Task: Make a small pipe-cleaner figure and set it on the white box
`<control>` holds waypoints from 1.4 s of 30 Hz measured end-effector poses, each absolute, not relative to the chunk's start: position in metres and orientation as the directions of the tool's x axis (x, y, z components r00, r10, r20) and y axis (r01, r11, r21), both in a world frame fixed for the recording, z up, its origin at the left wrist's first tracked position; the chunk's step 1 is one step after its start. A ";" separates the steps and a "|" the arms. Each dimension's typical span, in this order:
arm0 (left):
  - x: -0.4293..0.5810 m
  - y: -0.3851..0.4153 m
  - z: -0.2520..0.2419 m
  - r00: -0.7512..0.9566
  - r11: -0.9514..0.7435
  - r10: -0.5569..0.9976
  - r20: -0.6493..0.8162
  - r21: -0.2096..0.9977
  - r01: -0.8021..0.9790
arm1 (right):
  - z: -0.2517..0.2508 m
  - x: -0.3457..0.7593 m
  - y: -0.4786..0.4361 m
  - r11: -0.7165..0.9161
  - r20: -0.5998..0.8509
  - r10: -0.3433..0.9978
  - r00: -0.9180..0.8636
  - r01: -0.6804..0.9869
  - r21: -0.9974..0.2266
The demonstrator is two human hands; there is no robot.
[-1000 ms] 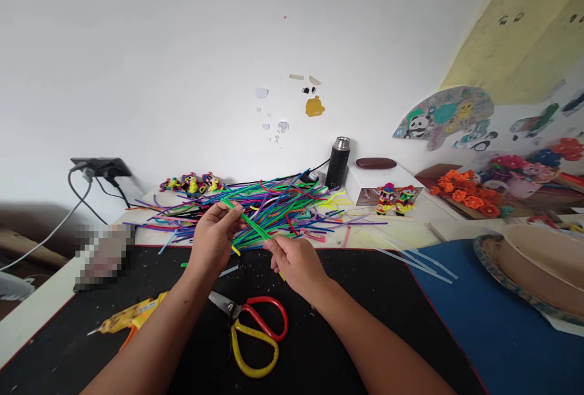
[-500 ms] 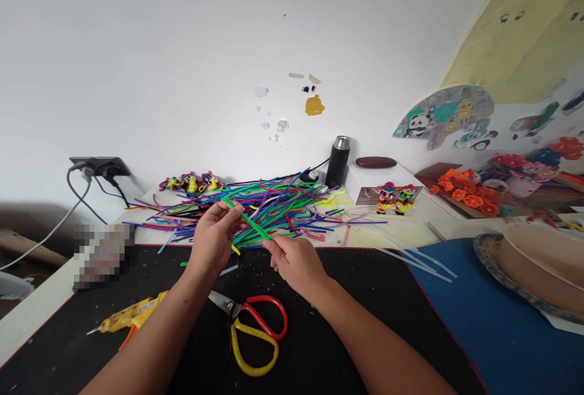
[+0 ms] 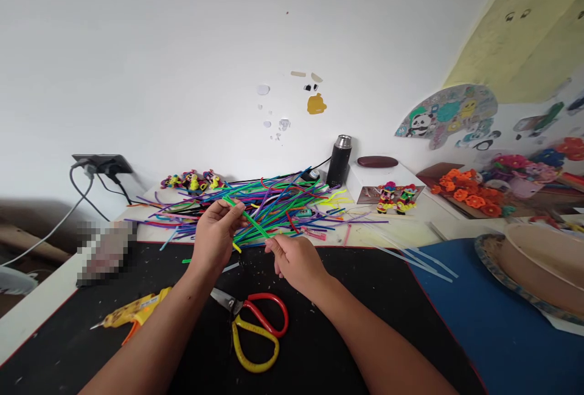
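Note:
Both my hands hold one bright green pipe cleaner above the black mat. My left hand pinches its upper end, fingers closed round it. My right hand pinches the lower end between thumb and fingertips. The stem runs slanted from upper left to lower right between them. Just behind the hands lies a big heap of coloured pipe cleaners on the white table.
Red and yellow scissors lie on the mat below my hands, a yellow glue gun to their left. A black flask, small figures, orange flowers and a hat on blue cloth stand at right.
Hardly anything differs: both hands keep their grip on the green stem, and the view has shifted very slightly.

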State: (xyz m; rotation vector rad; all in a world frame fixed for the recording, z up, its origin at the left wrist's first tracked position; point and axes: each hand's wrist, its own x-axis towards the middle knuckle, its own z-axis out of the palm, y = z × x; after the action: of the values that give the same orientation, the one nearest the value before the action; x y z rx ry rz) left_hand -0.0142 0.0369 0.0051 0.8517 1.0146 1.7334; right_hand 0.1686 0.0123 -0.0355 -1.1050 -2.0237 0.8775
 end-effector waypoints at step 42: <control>-0.008 0.029 -0.002 -0.005 -0.140 0.989 0.147 0.935 -0.326 | -0.029 0.163 0.018 -0.118 -0.028 0.924 -0.382 -0.215 -0.969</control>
State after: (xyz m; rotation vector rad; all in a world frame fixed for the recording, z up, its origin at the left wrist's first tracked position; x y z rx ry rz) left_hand -0.0075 0.0293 -0.0024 1.0701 0.8733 1.4383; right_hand 0.1630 0.0182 -0.0293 -0.8748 -1.2594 1.6470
